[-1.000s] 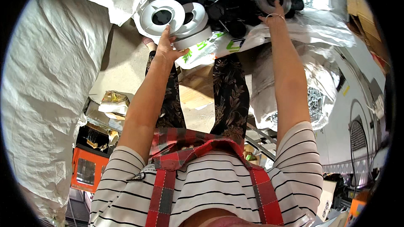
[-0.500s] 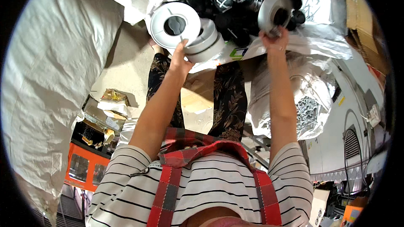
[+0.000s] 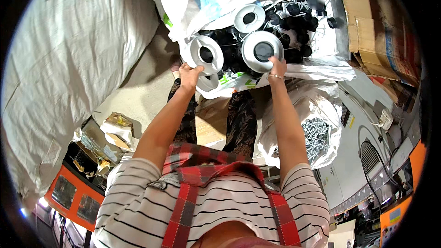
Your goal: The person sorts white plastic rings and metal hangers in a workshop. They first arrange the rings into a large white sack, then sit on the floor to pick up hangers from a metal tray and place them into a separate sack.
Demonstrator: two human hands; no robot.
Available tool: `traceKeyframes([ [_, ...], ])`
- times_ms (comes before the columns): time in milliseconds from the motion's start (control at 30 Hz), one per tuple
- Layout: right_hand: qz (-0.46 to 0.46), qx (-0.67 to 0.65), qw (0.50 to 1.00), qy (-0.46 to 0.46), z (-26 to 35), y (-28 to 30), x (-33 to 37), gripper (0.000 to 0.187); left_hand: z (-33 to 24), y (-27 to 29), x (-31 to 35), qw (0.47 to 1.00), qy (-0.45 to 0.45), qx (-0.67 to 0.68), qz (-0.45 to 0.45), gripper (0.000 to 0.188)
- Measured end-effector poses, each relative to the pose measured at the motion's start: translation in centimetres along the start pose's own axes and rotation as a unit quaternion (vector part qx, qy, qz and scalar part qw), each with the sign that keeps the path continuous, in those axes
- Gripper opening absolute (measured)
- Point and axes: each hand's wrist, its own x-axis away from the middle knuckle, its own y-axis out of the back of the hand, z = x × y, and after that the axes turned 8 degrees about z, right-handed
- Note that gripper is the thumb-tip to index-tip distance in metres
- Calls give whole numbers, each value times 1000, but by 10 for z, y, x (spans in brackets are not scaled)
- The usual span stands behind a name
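Note:
My left hand has its thumb and fingers closed on the near rim of a white plastic ring with a central hole. Just below that ring, another white ring shows in part. My right hand pinches the right edge of a second flanged white ring, and dark shows through its middle. Beyond them a third white ring lies on a heap of small black parts with thin white sticks, spread on white plastic sheeting.
A clear bag of grey metal pieces stands below my right forearm. A large white sack fills the left side. Cardboard lies at the far right, beside a pale machine housing. An orange crate stands lower left.
My right hand has moved left with its ring, nearer the left one. The stack of rings by my left hand has come apart, and a ring now lies on the black parts. The view has shifted.

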Motion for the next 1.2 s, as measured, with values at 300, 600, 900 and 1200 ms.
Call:
traceKeyframes([
  [300,251,131,949,138,2,-76,-165,100,-4,-32,-15,969,-64,-238,9,27],
  [600,412,158,897,13,2,-81,-175,106,-5,-90,-58,993,-66,-96,-7,19],
  [900,216,290,919,155,22,-85,9,68,-34,-42,6,974,-82,-211,4,55],
  [1200,238,253,924,158,29,-1,195,42,-157,57,289,900,-288,-325,-32,46],
])
